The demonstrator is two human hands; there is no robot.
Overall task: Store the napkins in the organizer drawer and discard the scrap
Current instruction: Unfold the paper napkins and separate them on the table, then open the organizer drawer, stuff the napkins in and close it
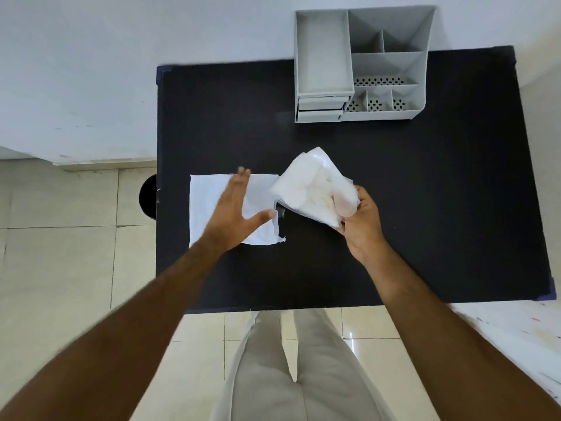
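A flat white napkin lies spread on the black table, left of centre. My left hand hovers over it with fingers apart and holds nothing. My right hand grips a crumpled clear plastic wrapper with white napkins inside, lifted just right of the flat napkin. The grey organizer stands at the table's far edge, with two small shut drawers at its front left.
A dark round bin shows on the floor just beyond the table's left edge. The organizer has a long tray on the left and several open compartments on the right. My legs stand at the table's near edge.
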